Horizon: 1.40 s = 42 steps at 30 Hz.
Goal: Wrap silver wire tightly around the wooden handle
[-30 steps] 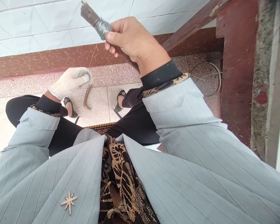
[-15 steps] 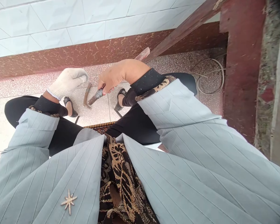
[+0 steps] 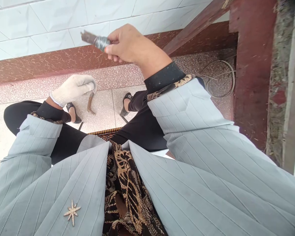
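My right hand (image 3: pixel 124 44), bare, is raised in front of the wall. It is closed around a brown stick (image 3: pixel 88 37) wound with silvery wire (image 3: pixel 101 42). The stick's rough end points left, past my fingertips. Lower and to the left is my left hand (image 3: pixel 72 88) in a white knitted glove. Its fingers are curled together, and whatever they may hold is hidden. A bent brown piece (image 3: pixel 89 105), like wood, shows just below the gloved fingers, over the floor; I cannot tell whether they touch it.
A tiled wall (image 3: pixel 56 19) with a red-brown base runs across the far side. A slanting wooden bar (image 3: pixel 196 24) meets a red post (image 3: pixel 253 72) at the right. A pale coiled cable (image 3: pixel 233 78) lies on the floor. My shoes (image 3: pixel 73 113) stand below.
My right hand has swung up and away from me, lifting the wire-wound stick from near the floor to wall height. My left hand has shifted slightly right, nearer the bent piece.
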Available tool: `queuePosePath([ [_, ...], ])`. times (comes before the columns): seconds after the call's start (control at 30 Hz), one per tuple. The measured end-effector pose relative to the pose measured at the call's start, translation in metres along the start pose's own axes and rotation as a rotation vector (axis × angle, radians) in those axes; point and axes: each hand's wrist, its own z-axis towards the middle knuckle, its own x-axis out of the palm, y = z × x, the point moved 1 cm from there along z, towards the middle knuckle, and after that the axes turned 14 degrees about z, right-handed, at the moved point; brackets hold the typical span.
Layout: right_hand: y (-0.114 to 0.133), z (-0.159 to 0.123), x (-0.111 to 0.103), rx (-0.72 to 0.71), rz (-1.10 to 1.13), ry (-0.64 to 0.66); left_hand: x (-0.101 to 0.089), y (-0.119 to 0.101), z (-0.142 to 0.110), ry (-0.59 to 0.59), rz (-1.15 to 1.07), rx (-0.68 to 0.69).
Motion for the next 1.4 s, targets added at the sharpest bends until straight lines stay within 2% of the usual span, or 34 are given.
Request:
queuePosePath([
  [0.17, -0.006, -0.002, 0.015, 0.157, -0.187, 0.118, -0.009, 0.0, -0.003, -0.111, 0.051, -0.053],
  [0.3, 0.0, 0.0, 0.017, 0.337, -0.336, 0.263, -0.009, 0.007, -0.003, -0.119, 0.073, -0.111],
  [0.37, 0.005, -0.003, 0.012, 0.336, -0.34, 0.279, -0.01, 0.009, -0.003, -0.132, 0.077, -0.15],
  [0.4, 0.008, -0.006, 0.009, 0.277, -0.294, 0.25, -0.01, 0.009, -0.003, -0.13, 0.077, -0.161],
  [0.47, 0.011, -0.013, 0.002, 0.113, -0.149, 0.1, -0.011, 0.009, -0.003, -0.115, 0.072, -0.181],
  [0.57, 0.013, -0.018, -0.004, -0.131, 0.149, -0.259, -0.009, 0.006, 0.0, -0.053, 0.07, -0.181],
  [0.63, 0.013, -0.015, -0.001, -0.214, 0.324, -0.474, -0.005, 0.002, 0.003, -0.014, 0.083, -0.121],
  [0.73, 0.014, -0.005, 0.008, -0.149, 0.388, -0.674, 0.002, -0.003, 0.006, 0.026, 0.075, 0.015],
  [0.8, 0.012, 0.001, 0.013, -0.011, 0.193, -0.712, 0.004, -0.005, 0.006, 0.043, 0.072, 0.078],
  [0.87, 0.01, 0.004, 0.014, 0.155, -0.163, -0.654, 0.002, -0.004, 0.004, 0.029, 0.103, 0.094],
  [0.93, 0.004, 0.007, 0.014, 0.34, -0.436, -0.49, -0.002, 0.0, 0.002, -0.009, 0.173, 0.053],
  [1.0, -0.002, 0.009, 0.015, 0.523, -0.465, -0.22, -0.005, 0.004, 0.001, -0.019, 0.251, -0.004],
  [1.07, -0.004, 0.01, 0.018, 0.613, -0.375, 0.039, -0.006, 0.007, 0.001, -0.016, 0.3, -0.034],
  [1.13, -0.003, 0.009, 0.02, 0.541, -0.29, 0.206, -0.006, 0.009, 0.001, -0.037, 0.313, -0.036],
  [1.23, 0.002, 0.005, 0.017, 0.357, -0.212, 0.322, -0.004, 0.012, 0.004, -0.082, 0.276, -0.027],
  [1.33, 0.005, -0.003, 0.011, 0.291, -0.156, 0.34, 0.001, 0.016, 0.007, -0.053, 0.22, -0.032],
  [1.4, 0.007, -0.008, 0.007, 0.232, -0.134, 0.276, 0.007, 0.018, 0.009, 0.028, 0.22, -0.037],
])
